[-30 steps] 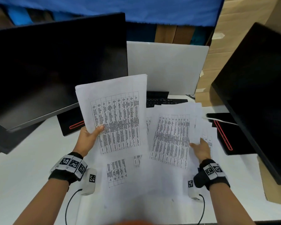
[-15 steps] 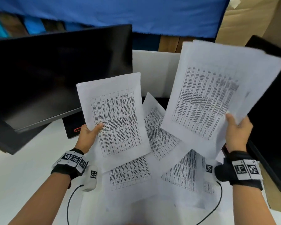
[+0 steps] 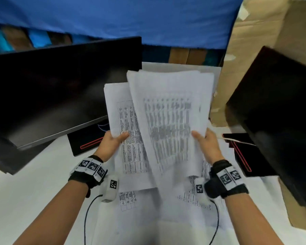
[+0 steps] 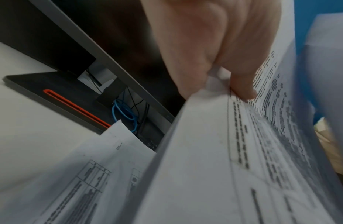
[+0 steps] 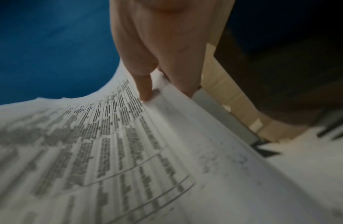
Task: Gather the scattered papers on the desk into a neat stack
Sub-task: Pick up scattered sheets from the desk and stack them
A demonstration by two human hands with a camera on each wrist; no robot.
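Two bundles of white printed table sheets, apart half a second ago, are now overlapped above the white desk (image 3: 25, 200): one pinched by the left hand (image 3: 111, 144), one by the right hand (image 3: 206, 145); merging is judged begun, with loose printed sheets (image 3: 127, 200) left near the front edge.

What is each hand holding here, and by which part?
The left hand pinches one sheaf of printed papers at its left edge. The right hand pinches another sheaf at its right edge, overlapping the first.
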